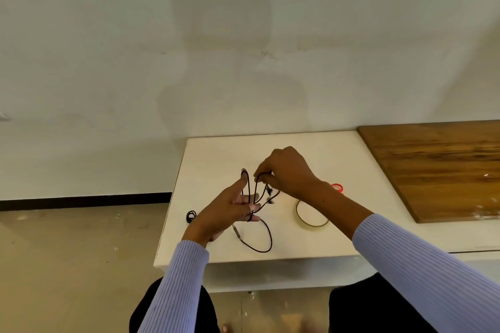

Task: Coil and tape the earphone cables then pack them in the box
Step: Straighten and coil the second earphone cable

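Note:
A dark earphone cable [263, 238] is looped over the raised index finger and around the lower fingers of my left hand [227, 211], above the white table [216, 159]. My right hand [286, 173] pinches a strand of that cable near the raised fingertip. The cable's free end with its metal plug hangs in a loop onto the table below my left hand. A second earphone cable [190, 216], coiled small and black, lies on the table to the left. A roll of clear tape [311, 213] lies flat under my right wrist. No box is in view.
A red ring-shaped object [337, 187] lies behind my right forearm, partly hidden. A wooden board [438, 167] lies on the right part of the table. The table's left and front edges drop to a bare floor, and a white wall stands behind.

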